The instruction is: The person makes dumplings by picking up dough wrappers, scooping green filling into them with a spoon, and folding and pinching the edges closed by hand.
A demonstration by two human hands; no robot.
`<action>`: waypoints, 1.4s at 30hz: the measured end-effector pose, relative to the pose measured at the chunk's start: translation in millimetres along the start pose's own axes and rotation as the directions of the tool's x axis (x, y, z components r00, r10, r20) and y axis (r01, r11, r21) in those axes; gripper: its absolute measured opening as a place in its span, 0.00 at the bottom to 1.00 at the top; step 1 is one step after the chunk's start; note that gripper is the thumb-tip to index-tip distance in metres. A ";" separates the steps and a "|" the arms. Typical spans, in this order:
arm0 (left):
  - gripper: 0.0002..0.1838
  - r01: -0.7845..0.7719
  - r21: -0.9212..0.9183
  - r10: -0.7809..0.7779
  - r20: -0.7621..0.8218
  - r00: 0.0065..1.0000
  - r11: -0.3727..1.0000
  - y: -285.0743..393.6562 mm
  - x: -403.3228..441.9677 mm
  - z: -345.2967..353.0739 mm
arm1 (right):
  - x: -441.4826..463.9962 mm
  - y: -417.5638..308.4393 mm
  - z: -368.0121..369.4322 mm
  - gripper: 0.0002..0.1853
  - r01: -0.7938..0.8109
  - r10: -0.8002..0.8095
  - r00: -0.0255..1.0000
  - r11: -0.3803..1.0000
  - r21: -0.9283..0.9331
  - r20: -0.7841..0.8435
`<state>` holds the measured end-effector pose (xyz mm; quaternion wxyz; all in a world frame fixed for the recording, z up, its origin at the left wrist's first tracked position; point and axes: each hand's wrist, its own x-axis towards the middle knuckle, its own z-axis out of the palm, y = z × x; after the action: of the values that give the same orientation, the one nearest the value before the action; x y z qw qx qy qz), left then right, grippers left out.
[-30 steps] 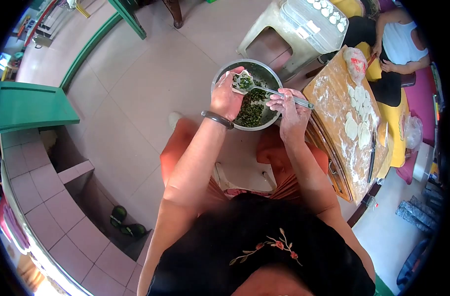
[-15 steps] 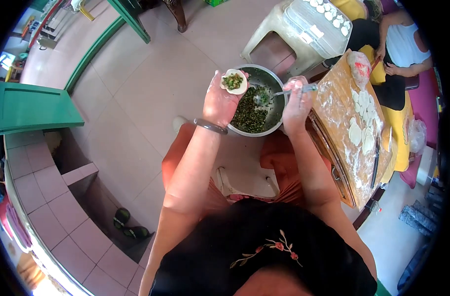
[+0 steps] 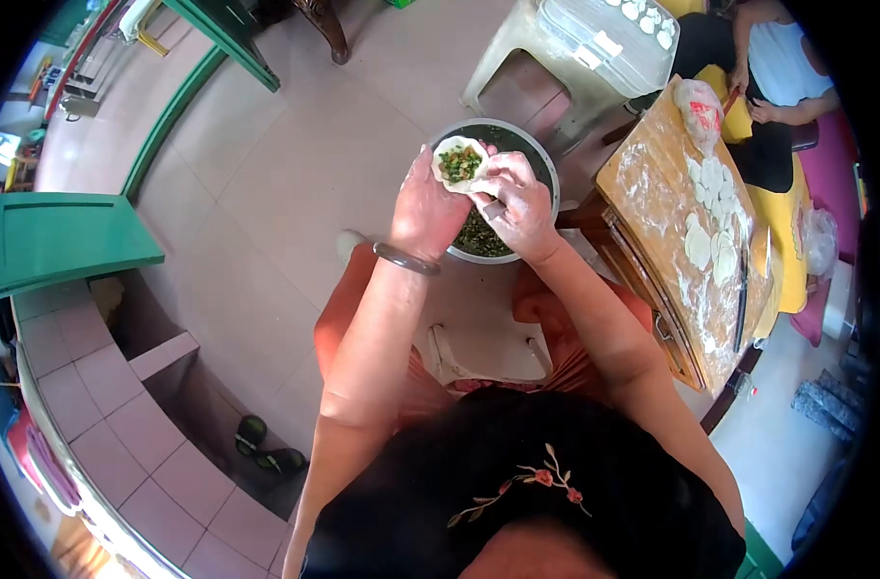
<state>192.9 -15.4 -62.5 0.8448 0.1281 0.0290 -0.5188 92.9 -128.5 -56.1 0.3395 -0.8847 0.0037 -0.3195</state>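
Note:
A round dumpling wrapper (image 3: pixel 458 163) with chopped green and orange filling rests, still open, on my left hand (image 3: pixel 426 207), whose fingers curl around it from beneath. My right hand (image 3: pixel 519 205) pinches the wrapper's right edge between thumb and fingers. Both hands are over a metal bowl (image 3: pixel 553 183) of dark green chopped filling (image 3: pixel 486 236), covering much of it. No spoon shows; it may be hidden behind my hands. Flour whitens my fingers, and a dark bangle (image 3: pixel 406 260) circles my left wrist.
On my right, a floury wooden board (image 3: pixel 643 179) bears several flat wrappers (image 3: pixel 715 198), a bagged lump (image 3: pixel 699 111) and a dark stick (image 3: pixel 741 299). A plastic stool (image 3: pixel 512 53) beyond the bowl carries a tray with shaped dumplings (image 3: pixel 647 21). A person (image 3: pixel 785 68) sits at the board's far side.
My right hand has let go of the spoon and moved left from the bowl's right side to the wrapper, now pinching its edge. My left hand still holds the filled wrapper.

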 end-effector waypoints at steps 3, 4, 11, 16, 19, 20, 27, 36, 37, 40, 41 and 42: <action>0.26 -0.001 0.067 0.000 0.018 1.000 0.998 -1.7 -3.6 0.2 | 0.5 7.0 0.3 0.09 0.014 -0.011 0.998 0.998 0.059 -0.058; 0.26 -0.004 0.126 0.004 -0.002 1.000 0.992 -1.4 -6.5 4.3 | 2.5 5.3 -0.6 0.07 -0.009 0.019 0.996 0.994 0.105 -0.092; 0.18 0.023 0.533 -0.029 0.002 1.000 0.846 0.8 -12.2 20.1 | 19.3 7.1 -12.3 0.05 -0.118 0.155 0.978 0.964 0.239 -0.141; 0.19 0.054 0.620 0.011 -0.100 0.995 0.783 0.3 -9.5 22.5 | 16.9 9.0 -13.3 0.05 -0.210 0.243 0.965 0.942 0.262 -0.101; 0.19 0.037 0.628 0.029 -0.095 0.995 0.777 -3.4 -7.3 17.3 | 16.3 7.4 -13.9 0.06 -0.258 0.292 0.952 0.924 0.284 -0.086; 0.20 0.022 0.632 0.040 -0.083 0.996 0.774 -3.4 -7.3 16.1 | 17.4 5.9 -13.8 0.07 -0.281 0.316 0.946 0.912 0.298 -0.077; 0.33 0.000 0.655 0.063 -0.073 0.995 0.756 -1.6 -7.5 16.9 | 14.3 15.7 -14.8 0.10 -0.245 0.253 0.967 0.943 0.224 -0.007; 0.37 0.007 0.725 -0.006 -0.004 1.000 0.689 5.0 -11.2 28.3 | 22.3 6.0 -24.0 0.04 -0.133 0.145 0.989 0.947 0.291 -0.018; 0.37 0.015 0.731 -0.024 0.001 1.000 0.682 5.4 -12.4 33.3 | 26.3 0.4 -29.6 0.03 -0.138 0.150 0.989 0.941 0.308 -0.014; 0.39 -0.099 0.775 -0.039 0.157 0.987 0.624 4.5 -11.8 30.7 | 32.6 -11.2 -39.3 0.02 -0.166 0.179 0.984 0.896 0.411 0.006; 0.39 -0.163 0.787 -0.038 0.230 0.972 0.596 4.6 -12.4 28.7 | 34.5 -14.2 -40.7 0.02 -0.176 0.189 0.982 0.873 0.455 0.016; 0.39 -0.172 0.795 -0.035 0.236 0.971 0.581 3.8 -14.8 30.5 | 35.8 -14.9 -44.8 0.03 -0.176 0.162 0.984 0.887 0.428 0.070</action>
<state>186.9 -8.4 -29.6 0.7100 0.4403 -0.3120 -0.4524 92.8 -151.9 -1.7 0.5535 -0.7888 0.0042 -0.2673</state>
